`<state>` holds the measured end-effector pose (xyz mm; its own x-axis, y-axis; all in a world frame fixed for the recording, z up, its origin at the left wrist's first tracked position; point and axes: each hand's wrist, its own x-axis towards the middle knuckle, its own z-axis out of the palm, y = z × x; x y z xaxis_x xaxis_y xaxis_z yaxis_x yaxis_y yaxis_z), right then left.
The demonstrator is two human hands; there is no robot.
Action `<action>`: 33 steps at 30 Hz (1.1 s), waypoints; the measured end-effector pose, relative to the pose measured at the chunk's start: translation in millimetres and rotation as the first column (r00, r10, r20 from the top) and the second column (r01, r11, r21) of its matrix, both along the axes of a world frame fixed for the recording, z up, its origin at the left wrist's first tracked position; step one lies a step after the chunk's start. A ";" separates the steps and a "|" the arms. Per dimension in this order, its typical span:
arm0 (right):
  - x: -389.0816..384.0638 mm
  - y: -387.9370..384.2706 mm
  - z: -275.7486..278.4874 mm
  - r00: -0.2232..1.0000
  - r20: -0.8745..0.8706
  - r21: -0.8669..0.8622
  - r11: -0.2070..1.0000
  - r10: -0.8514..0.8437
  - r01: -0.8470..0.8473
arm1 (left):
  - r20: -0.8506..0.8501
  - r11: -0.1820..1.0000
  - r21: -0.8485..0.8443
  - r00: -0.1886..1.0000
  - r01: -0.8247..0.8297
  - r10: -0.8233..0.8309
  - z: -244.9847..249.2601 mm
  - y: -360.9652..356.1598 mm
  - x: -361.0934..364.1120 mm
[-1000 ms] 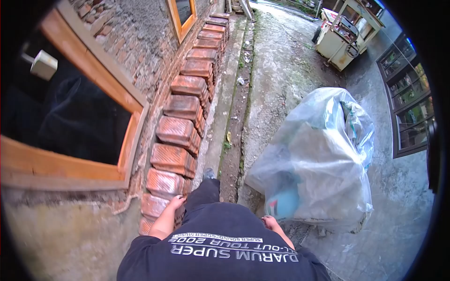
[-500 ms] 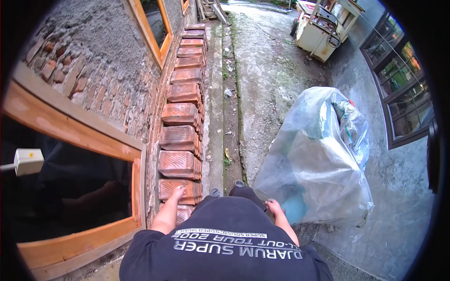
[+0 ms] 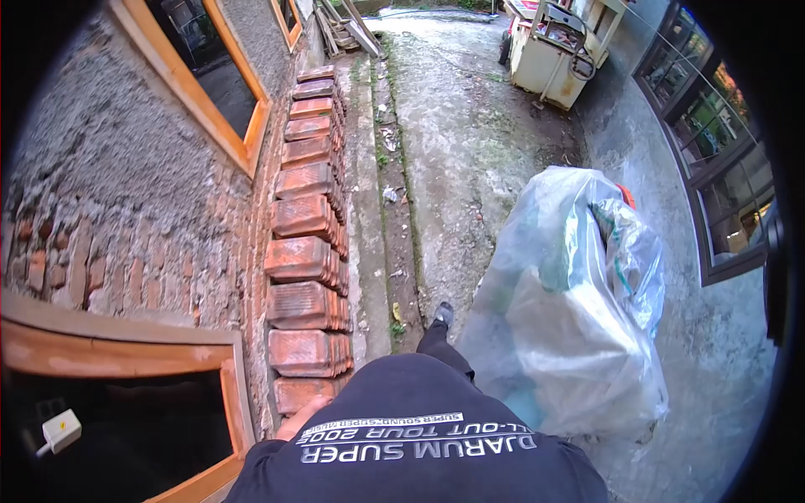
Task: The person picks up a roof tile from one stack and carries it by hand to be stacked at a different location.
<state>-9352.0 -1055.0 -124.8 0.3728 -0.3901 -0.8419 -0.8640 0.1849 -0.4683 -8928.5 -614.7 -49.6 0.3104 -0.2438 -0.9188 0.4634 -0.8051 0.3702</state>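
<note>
Rough concrete (image 3: 453, 176) runs right of your left hand (image 3: 309, 413), its grip unclear beside stacked tiles (image 3: 303, 216); your right hand is hidden.

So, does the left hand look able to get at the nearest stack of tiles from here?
Probably yes: the left hand appears right by the nearest tile stack, with nothing visible between them. The dark shirt partly hides the hand, so contact is unclear.

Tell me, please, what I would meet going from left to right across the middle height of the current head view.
Rough wall with exposed bricks → row of stacked tiles → narrow dirt channel → concrete path → plastic-covered heap → dark-framed window.
</note>
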 end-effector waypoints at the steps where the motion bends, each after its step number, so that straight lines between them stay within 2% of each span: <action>1: 16.3 -23.6 -2.4 1.000 0.016 -0.008 1.000 -0.009 0.009 | -0.022 1.000 0.025 1.000 -0.007 0.008 -3.5 -12.7 12.1; 4: 73.1 -107.7 2.0 0.991 0.079 -0.013 0.994 -0.107 0.109 | -0.054 0.998 0.053 0.998 -0.042 0.045 -17.1 -66.7 46.0; 5: 98.7 -135.4 11.0 0.976 0.107 0.012 0.982 -0.189 0.188 | -0.064 0.996 0.047 0.995 -0.069 0.072 -20.5 -89.4 59.5; 8: 180.6 -215.9 44.2 0.918 0.192 0.063 0.938 -0.347 0.341 | -0.137 0.968 -0.040 0.961 -0.248 0.241 -37.6 -173.2 119.3; 9: 201.3 -240.1 51.3 0.903 0.208 0.090 0.927 -0.376 0.365 | 0.115 1.000 -0.002 0.993 0.007 -0.007 -8.3 -223.6 134.1; 10: 219.6 -264.4 52.2 0.911 0.230 0.089 0.939 -0.343 0.331 | 0.185 0.984 -0.164 0.978 -0.069 0.100 2.0 -262.0 149.0; 11: 233.0 -282.9 52.9 0.918 0.247 0.090 0.951 -0.310 0.297 | 0.263 0.996 -0.043 0.963 0.074 -0.060 -12.2 -290.2 181.5; 13: 249.8 -310.2 58.8 0.929 0.227 0.073 0.956 -0.293 0.284 | 0.605 0.973 -0.205 0.795 0.104 0.042 -30.7 -343.3 212.0; 15: 256.5 -332.1 63.9 0.939 0.217 0.040 0.963 -0.267 0.265 | 0.481 0.959 -0.276 0.873 0.062 0.082 21.5 -406.1 219.7; 16: 258.0 -339.6 68.0 0.934 0.173 0.074 0.949 -0.313 0.305 | 0.481 0.959 -0.278 0.873 0.061 0.084 40.5 -424.6 217.7; 18: 263.8 -354.9 65.9 0.924 0.132 0.099 0.932 -0.359 0.348 | 0.546 0.924 -0.326 0.838 0.202 0.010 62.2 -454.9 221.3; 19: 260.6 -360.4 59.0 0.920 0.119 0.125 0.925 -0.373 0.359 | 0.544 0.921 -0.332 0.839 0.203 0.012 47.4 -458.0 224.8; 21: 253.1 -368.6 57.2 0.915 0.102 0.141 0.916 -0.390 0.375 | 0.662 0.942 -0.256 0.750 0.219 0.005 -10.7 -441.7 226.4; 23: 241.7 -363.6 63.1 0.881 0.080 0.182 0.876 -0.466 0.447 | 0.497 0.987 -0.094 0.865 0.130 -0.067 -43.4 -414.2 211.9; 24: 235.1 -360.9 60.2 0.872 0.068 0.189 0.864 -0.485 0.466 | 0.400 0.976 0.101 0.890 0.195 -0.219 7.7 -422.2 190.2; 25: 226.4 -356.3 56.9 0.862 0.059 0.195 0.852 -0.504 0.485 | 0.294 0.971 0.097 0.925 0.219 -0.238 5.0 -405.7 177.7; 26: 208.3 -355.0 39.5 0.936 0.206 0.110 0.957 -0.285 0.267 | 0.202 0.971 0.078 0.951 0.225 -0.236 -11.0 -381.5 168.5; 29: 155.3 -340.8 -69.1 0.952 0.290 -0.113 0.984 -0.097 0.135 | 0.020 0.978 0.074 0.980 0.196 -0.198 -19.6 -340.9 169.6; 33: 182.6 -365.3 -62.5 0.977 0.188 -0.204 0.977 0.101 -0.062 | -0.059 0.982 0.083 0.984 0.172 -0.167 -21.6 -351.9 197.1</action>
<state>-9169.4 -1420.3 -187.2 0.5607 -0.5014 -0.6590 -0.7596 0.0053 -0.6504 -8731.5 -966.7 -71.3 0.2234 -0.2066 -0.9526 0.3337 -0.9020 0.2740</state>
